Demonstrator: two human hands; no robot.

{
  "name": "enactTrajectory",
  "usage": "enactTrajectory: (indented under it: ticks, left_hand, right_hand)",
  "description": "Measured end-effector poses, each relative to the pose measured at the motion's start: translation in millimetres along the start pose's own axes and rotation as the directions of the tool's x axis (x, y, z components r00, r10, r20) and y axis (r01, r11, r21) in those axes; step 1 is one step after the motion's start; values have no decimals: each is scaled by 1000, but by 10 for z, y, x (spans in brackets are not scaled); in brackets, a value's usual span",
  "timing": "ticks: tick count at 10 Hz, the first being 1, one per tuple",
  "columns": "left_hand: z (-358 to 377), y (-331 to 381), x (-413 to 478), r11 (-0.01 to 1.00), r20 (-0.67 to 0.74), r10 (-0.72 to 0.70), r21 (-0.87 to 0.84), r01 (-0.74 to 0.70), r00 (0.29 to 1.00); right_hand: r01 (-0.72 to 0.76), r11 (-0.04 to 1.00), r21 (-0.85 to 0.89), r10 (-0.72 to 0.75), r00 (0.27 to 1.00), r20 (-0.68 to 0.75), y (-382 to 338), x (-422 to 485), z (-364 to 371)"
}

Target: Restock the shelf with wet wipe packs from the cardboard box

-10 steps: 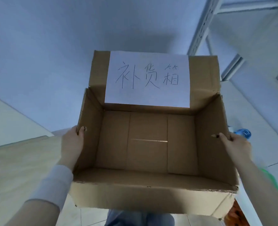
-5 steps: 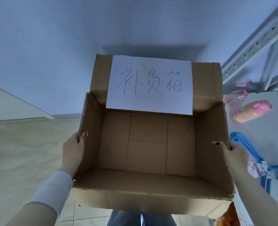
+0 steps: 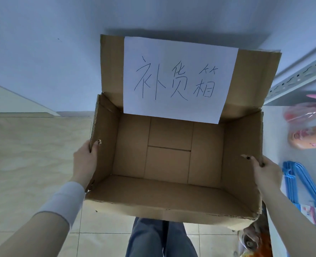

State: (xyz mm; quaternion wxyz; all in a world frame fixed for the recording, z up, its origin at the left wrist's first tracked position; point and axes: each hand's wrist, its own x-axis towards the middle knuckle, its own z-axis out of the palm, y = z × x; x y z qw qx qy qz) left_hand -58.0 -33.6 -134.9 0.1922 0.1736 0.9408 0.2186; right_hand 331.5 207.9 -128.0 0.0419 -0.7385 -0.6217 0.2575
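An open cardboard box (image 3: 169, 196) fills the middle of the view, held off the floor. Its inside shows only bare cardboard; no wet wipe packs are visible. A white paper sheet with handwritten characters (image 3: 175, 78) is stuck to the raised far flap. My left hand (image 3: 85, 162) grips the left wall, thumb hooked over the rim. My right hand (image 3: 264, 171) grips the right wall the same way. The white metal shelf (image 3: 300, 75) stands at the right edge.
On the shelf lie pink and orange bottles (image 3: 309, 138) in plastic wrap and a bundle of blue hangers (image 3: 301, 180). A light wooden surface (image 3: 33, 154) spreads at the left. Tiled floor and my legs (image 3: 161, 238) show below the box. A blue-white wall is behind.
The view has tipped down and turned right: the box sits lower against the wall, and the shelf's bottles and hangers have come into view. Both hands keep the same grip.
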Motion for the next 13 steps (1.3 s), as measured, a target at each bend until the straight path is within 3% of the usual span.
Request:
enactTrajectory:
  ticks: [8,10,11,12,13]
  left_hand:
    - [64,-279,-60,995,41,-97,40,96,994]
    - [-85,-15,-74,981,214,-192,74,180,958]
    - [-242,293,-119,974,171,-40,225,0,985]
    - [-379,714,-245,902,191,173,365,-233,966]
    - [-438,1084,-499,798,282,384,378,-470,879]
  right_hand:
    - [-1,991,-132,2,1000,11,32,-82,166]
    - [-7,977,-214,31,994,109,-134,-163,34]
    - [159,954,-255,-155,987,35,-359,-193,-84]
    - [377,861,-340,-388,921,38,-722,-288,-203]
    - [575,750,-328,-552,816,168,-1121,-609,-253]
